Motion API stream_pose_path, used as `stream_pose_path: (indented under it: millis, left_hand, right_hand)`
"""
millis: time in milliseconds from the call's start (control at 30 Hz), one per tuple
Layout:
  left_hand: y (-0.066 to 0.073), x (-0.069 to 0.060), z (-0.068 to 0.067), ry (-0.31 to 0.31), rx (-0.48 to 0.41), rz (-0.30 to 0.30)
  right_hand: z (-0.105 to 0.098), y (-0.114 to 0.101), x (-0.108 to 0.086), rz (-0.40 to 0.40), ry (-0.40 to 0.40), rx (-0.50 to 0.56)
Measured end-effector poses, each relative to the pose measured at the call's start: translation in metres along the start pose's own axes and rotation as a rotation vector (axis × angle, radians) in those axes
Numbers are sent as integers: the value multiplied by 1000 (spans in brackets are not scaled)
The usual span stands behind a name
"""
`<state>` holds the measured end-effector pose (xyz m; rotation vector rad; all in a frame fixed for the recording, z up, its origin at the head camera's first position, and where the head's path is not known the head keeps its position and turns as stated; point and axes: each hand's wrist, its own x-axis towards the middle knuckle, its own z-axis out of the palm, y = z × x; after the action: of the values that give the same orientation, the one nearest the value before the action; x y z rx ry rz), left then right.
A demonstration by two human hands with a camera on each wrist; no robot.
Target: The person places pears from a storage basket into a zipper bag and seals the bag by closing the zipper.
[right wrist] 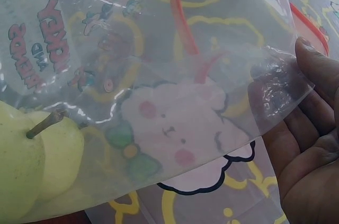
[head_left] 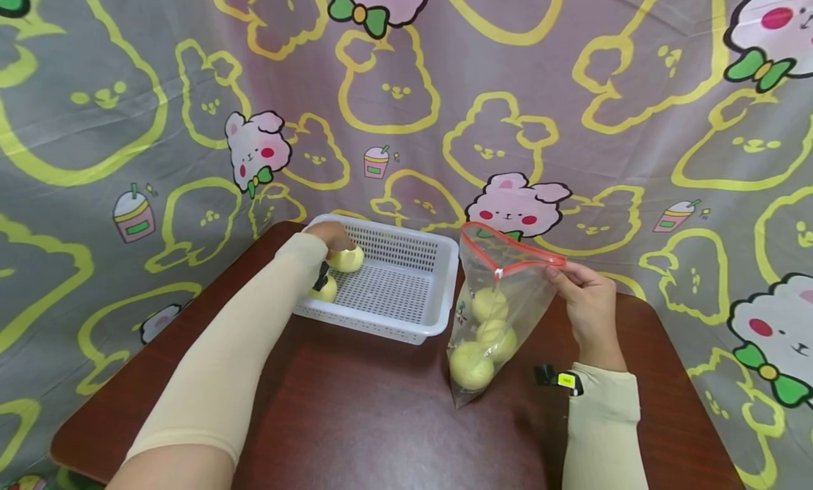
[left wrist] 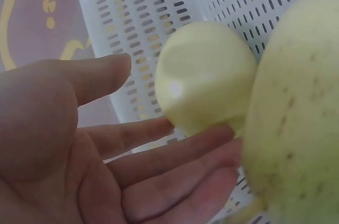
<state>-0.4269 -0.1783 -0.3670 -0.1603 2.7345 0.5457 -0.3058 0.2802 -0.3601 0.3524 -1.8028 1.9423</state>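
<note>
My left hand (head_left: 329, 234) reaches into the left end of a white plastic basket (head_left: 434, 327). In the left wrist view its fingertips touch the underside of a pale yellow-green pear (left wrist: 204, 75), and the thumb stands apart from it. A second pear (head_left: 327, 290) lies nearer the basket's front, partly hidden by the wrist. My right hand (head_left: 592, 299) pinches the upper right corner of a clear zip bag (head_left: 530, 292) with a red zip edge. The bag's mouth gapes. Three pears (head_left: 471, 366) are visible low in the bag, one with its stem (right wrist: 45, 124) showing.
The basket and bag stand on a dark red-brown table (head_left: 356, 412). A grey curtain (head_left: 406, 66) with yellow bear outlines and rabbits hangs close behind and at both sides. A small black device (head_left: 559, 378) is strapped at the right wrist.
</note>
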Motion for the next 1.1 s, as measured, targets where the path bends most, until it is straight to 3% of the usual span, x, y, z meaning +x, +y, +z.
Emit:
stream_pose_path:
  millis: [200,400,533,700,767,900,1100]
  left_hand:
    - [3,-7,2,-23,2,-45]
    - [2,-13,3,-55,-30,-54]
    - [-5,-7,7,-68,-64,-70]
    - [-13,3,12,-92,-40,-71]
    - [-14,4,13,-98,5,-52]
    - [-12,5,12,-80,0,-22]
    - [-3,6,12,-70,66,113]
  right_hand:
    - [-1,0,0,-3,-6,1]
    - [-1,0,0,-6,-10,-9]
    - [-1,0,0,-1,-9,-14]
    - [0,0,-1,14,-4,-11]
    - [0,0,-1,10,-5,-10]
    - [0,0,-1,-1,-9,-8]
    - [0,0,-1,2,-11,4]
